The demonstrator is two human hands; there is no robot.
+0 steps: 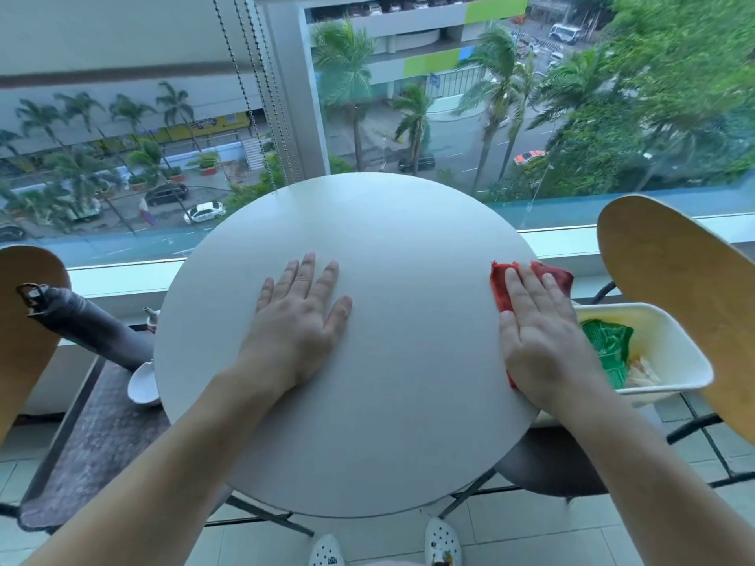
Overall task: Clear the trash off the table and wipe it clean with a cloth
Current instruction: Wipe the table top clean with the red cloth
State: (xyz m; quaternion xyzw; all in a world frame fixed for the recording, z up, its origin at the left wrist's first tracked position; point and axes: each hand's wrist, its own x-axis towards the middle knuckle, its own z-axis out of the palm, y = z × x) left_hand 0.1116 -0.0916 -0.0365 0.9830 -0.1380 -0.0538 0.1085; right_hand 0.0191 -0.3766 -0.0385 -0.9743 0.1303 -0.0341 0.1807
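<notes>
A round white table stands in front of a big window. My left hand lies flat on its middle, fingers straight and spread. My right hand presses flat on a red cloth at the table's right edge; part of the cloth sticks out beyond my fingertips and along my thumb side. Just right of the table, a white bin sits on a chair seat and holds a green wrapper and some pale scraps.
Wooden chair backs stand at the right and the left. On the left chair's grey seat lie a dark bottle and a white dish. Blind chains hang behind the table. My white shoes show below.
</notes>
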